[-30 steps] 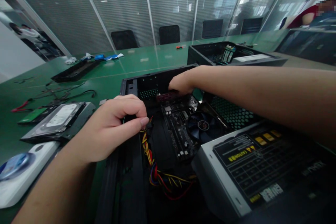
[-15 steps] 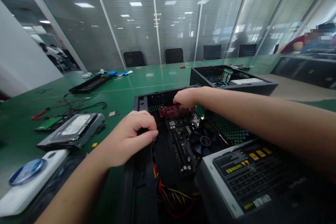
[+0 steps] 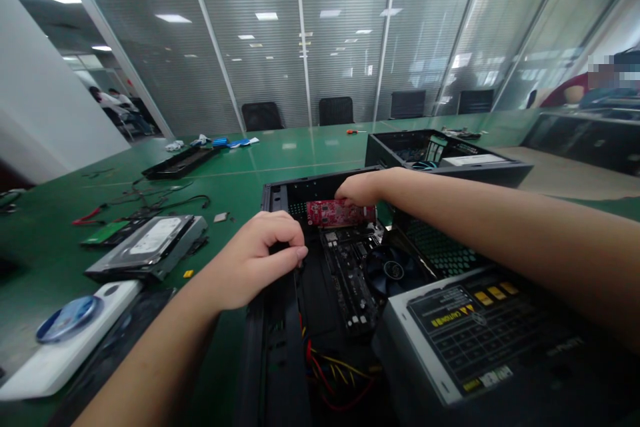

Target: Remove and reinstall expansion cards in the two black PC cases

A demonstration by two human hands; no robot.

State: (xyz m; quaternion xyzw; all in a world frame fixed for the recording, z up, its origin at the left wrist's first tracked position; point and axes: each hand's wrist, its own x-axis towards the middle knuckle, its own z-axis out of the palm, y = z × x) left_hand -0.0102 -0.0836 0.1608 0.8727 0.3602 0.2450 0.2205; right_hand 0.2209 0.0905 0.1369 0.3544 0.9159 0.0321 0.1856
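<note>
An open black computer case [image 3: 277,360] lies before me. My left hand [image 3: 267,253] is closed over its left edge, thumb and fingers curled at the rim. Deep at the far end, my right hand [image 3: 361,188] pinches the top edge of a red graphics card [image 3: 327,213]. That card stands upright at the far end of the black motherboard [image 3: 345,280]; whether it sits in a slot cannot be seen. Beside it is a round CPU fan [image 3: 393,270]. A power supply [image 3: 465,340] with a caution label fills the near right, and coloured cables [image 3: 335,370] lie beside it.
On the green table [image 3: 300,153] to the left are a hard drive [image 3: 155,240], a white phone-like slab [image 3: 65,353] with a blue disc, and loose cables [image 3: 150,197]. A second open case [image 3: 450,153] stands beyond. An orange screwdriver [image 3: 355,131] lies farther back.
The red card's face shows more fully and sharply now, with my right hand still on its top edge. My left hand keeps its hold. The whole view has shifted slightly.
</note>
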